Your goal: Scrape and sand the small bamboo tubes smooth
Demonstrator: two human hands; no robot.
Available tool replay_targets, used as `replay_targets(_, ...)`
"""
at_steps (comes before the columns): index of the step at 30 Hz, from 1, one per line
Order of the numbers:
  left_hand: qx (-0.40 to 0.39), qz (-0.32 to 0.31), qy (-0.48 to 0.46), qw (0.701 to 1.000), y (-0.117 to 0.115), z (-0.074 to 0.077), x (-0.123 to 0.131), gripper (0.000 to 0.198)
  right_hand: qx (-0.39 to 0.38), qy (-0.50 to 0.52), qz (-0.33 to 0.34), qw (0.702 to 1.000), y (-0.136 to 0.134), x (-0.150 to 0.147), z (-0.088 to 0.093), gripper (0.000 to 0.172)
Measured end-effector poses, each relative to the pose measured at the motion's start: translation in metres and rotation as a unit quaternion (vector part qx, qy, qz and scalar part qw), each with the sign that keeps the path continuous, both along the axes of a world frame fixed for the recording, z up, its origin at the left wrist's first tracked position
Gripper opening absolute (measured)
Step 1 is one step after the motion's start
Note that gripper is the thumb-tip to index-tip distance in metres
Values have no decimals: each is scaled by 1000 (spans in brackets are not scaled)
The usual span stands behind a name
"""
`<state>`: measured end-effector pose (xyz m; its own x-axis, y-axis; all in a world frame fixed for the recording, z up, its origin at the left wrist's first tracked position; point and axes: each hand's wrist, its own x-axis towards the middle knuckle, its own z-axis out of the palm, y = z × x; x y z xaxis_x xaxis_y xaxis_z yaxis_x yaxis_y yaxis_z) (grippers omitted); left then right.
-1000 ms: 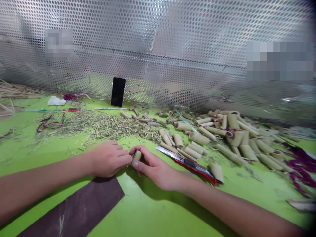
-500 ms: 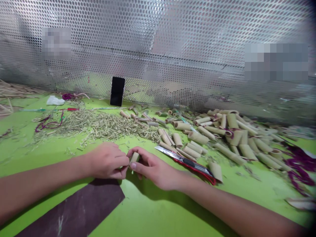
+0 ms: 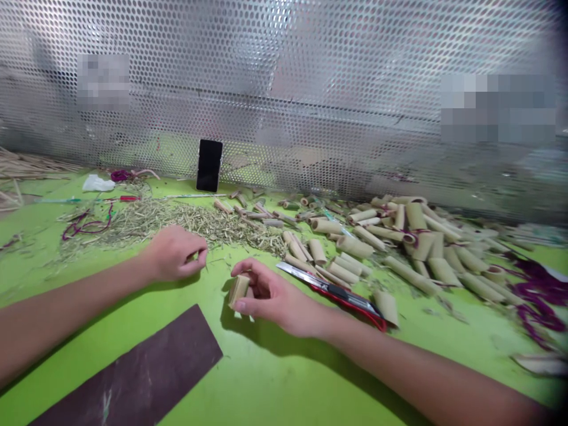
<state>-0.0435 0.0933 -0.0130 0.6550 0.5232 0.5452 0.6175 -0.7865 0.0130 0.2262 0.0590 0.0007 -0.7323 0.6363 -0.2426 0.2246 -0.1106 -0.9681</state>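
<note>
My right hand (image 3: 275,296) grips a short bamboo piece (image 3: 240,289) between thumb and fingers, just above the green table. To its left, my left hand (image 3: 175,253) is closed in a pinch near the edge of a pile of shavings (image 3: 186,222). Whatever lies between its fingertips, if anything, is too small to make out. A red-handled utility knife (image 3: 339,294) with its blade out lies beyond my right hand. In front of my left forearm rests a dark brown sheet (image 3: 146,370), flat on the table.
Cut bamboo tubes (image 3: 426,242) are heaped at the right, beside purple yarn (image 3: 539,290). A black phone (image 3: 209,166) leans on the perforated metal screen (image 3: 310,106). A red-handled tool (image 3: 130,198) and white tissue (image 3: 98,183) lie back left.
My left hand has moved away from the bamboo piece, up and to the left. My right hand stays nearly in place, still gripping the piece.
</note>
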Motion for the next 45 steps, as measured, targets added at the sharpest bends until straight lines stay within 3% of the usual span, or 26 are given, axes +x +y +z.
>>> replay_targets(5, -2, -10, 64, 998, -8, -2, 9, 37, -8, 23, -16, 1000, 1, -4, 2, 51)
replay_targets(11, -25, -43, 60, 997, -22, 5, 16, 29, 6, 15, -18, 1000, 3, -1, -4, 54)
replay_targets(15, 11, -110, 51, 993, -34, 7, 28, 33, 14, 29, 0, 999, 3, -1, -8, 46)
replay_targets(18, 43, -103, 60, 992, -39, 5, 35, 37, 16, 35, -2, 999, 1, -4, -7, 46)
replay_targets(26, 59, -99, 85, 990, -39, 2, 36, 35, 28, -1, -17, 999, -1, -7, 5, 46)
replay_targets(35, 49, -117, 123, 984, -36, -1, 38, 30, 25, -21, -19, 999, -1, -10, 6, 48)
replay_targets(45, 61, -140, 98, 983, -37, -4, 40, 37, 0, -4, -9, 1000, -2, -10, 7, 52)
